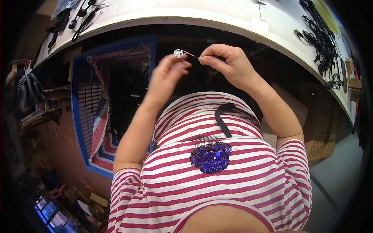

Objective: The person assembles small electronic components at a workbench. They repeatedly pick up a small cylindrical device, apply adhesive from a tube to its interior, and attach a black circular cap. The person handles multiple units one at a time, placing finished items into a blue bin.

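My right hand (229, 64) is closed, thumb and forefinger pinching the end of a thin wire (189, 53). From there the wire runs leftward to a small round LED board (178, 53), pale with a yellowish centre. My left hand (168, 75) is just below the board, its fingers curled and smeared by motion. Whether those fingers touch the board or the wire cannot be made out. Both hands are raised in front of my body, just short of the white table's near edge.
The white table (186, 9) curves across the top. Black cables (318, 42) lie bundled on its right end, more cables (83, 23) on its left. Below it at left stands a blue plastic crate (83, 128), cloth-lined, with a dark heap inside. Cardboard (287, 105) leans at right.
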`<state>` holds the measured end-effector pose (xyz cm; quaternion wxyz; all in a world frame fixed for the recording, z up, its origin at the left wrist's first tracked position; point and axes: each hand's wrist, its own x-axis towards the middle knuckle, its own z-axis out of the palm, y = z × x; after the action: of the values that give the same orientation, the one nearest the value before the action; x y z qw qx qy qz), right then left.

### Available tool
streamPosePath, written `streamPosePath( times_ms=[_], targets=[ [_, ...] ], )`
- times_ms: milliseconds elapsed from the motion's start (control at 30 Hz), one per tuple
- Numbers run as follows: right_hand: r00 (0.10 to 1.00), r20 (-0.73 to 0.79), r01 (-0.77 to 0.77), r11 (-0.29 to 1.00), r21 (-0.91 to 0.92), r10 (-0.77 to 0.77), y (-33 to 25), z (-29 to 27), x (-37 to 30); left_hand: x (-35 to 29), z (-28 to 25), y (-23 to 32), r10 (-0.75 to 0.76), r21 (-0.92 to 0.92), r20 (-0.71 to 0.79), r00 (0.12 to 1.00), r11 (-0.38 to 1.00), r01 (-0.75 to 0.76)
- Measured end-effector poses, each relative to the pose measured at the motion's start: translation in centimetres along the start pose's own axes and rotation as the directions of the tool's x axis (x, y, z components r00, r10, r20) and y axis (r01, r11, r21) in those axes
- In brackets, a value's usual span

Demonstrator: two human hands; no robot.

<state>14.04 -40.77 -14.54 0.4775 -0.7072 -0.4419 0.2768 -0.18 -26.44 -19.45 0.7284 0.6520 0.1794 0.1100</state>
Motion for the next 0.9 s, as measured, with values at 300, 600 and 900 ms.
streamPosePath(
  times_ms=[300,600,900],
  targets=[
    [0.998,0.057,0.041,0.996,-0.075,-0.036,-0.4,-0.6,-0.6,0.1,-1.2,5.5,0.009,0.108,0.037,0.999,0.994,-0.012],
    [0.965,0.251,-0.112,0.985,0.13,0.077,-1.8,-1.4,0.0,-0.2,-0.1,5.7,-0.042,0.222,0.089,0.995,0.975,0.021],
    [0.944,0.303,-0.195,0.964,0.182,0.134,-1.7,-1.7,-0.4,-0.7,0.1,5.4,-0.057,0.137,0.106,0.993,0.99,0.042]
  ],
)
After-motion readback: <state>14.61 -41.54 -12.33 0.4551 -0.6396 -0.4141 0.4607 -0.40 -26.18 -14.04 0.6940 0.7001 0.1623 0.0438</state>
